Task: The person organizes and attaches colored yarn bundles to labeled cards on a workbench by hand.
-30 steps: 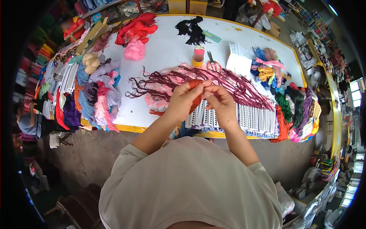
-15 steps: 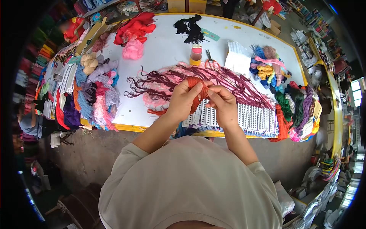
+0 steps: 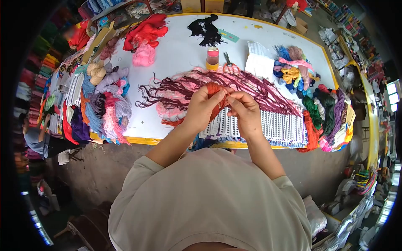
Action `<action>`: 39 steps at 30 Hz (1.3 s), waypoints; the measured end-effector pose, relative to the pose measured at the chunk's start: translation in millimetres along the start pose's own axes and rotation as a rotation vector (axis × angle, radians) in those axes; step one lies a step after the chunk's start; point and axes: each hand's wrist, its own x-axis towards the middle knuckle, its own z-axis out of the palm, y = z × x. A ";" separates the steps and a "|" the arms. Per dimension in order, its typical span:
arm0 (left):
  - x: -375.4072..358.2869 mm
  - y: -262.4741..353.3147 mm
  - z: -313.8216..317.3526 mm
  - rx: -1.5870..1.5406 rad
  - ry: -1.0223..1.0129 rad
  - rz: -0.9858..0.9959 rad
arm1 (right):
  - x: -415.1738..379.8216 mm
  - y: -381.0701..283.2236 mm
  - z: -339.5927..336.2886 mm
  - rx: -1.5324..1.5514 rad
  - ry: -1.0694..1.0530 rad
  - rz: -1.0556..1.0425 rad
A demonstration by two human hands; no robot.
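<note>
An orange-red skein of thread is gripped in my left hand, thumb pressed over it. Beside it, my right hand has its thumb and fingertips pinched together at the skein's right side, on what looks like a strand of the same thread. Below and behind both hands, dark maroon threads spread across pink yarn on the table. Under my right hand lies a row of white punched cards. Scissors with orange handles and a thread-filled cup are just beyond the yarn.
Colourful skeins are heaped along the left edge of the white table, with more skeins at the right. Red yarn, black yarn and white paper lie farther back. Another person is at the far left.
My right fingertips have shifted slightly at the skein, while my left hand keeps its hold. The whole view has moved a little. The person at far left has changed posture.
</note>
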 end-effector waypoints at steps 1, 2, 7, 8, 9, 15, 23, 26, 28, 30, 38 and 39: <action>-0.2 -0.5 0.4 0.001 0.000 0.000 | 0.2 0.2 -0.8 0.001 0.000 0.000; -0.6 -1.0 0.6 -0.009 -0.001 0.005 | 0.4 0.8 -1.7 0.001 0.002 0.006; -2.1 -2.5 3.1 0.018 -0.013 0.019 | -1.6 -1.9 1.5 -0.109 0.028 -0.002; -2.5 -2.8 3.0 0.054 -0.021 0.028 | -1.3 -1.9 2.1 -0.130 0.036 -0.021; -2.5 -3.0 3.1 0.089 -0.029 0.036 | -1.2 -2.0 2.2 -0.152 0.044 -0.039; -1.4 -2.0 5.7 0.001 -0.020 -0.012 | -1.3 -0.9 -0.8 -0.078 0.039 -0.020; 0.5 -8.6 8.1 0.044 -0.031 0.029 | -1.1 -1.1 -1.2 -0.184 0.051 -0.045; 1.6 -8.9 9.2 -0.010 -0.029 0.020 | -1.6 -1.3 -1.7 -0.137 0.048 -0.040; 1.7 -8.6 9.5 -0.034 -0.031 0.015 | -1.6 -1.3 -2.7 -0.115 0.049 -0.032; 1.9 -8.7 8.8 -0.079 -0.046 -0.002 | -1.1 -0.6 -4.1 -0.065 0.052 -0.007; 3.5 -9.5 9.1 -0.124 -0.039 -0.008 | -0.3 0.7 -4.1 -0.092 0.047 -0.031; 3.5 -9.3 8.7 -0.138 -0.044 -0.008 | -0.2 0.3 -3.4 -0.082 0.059 -0.032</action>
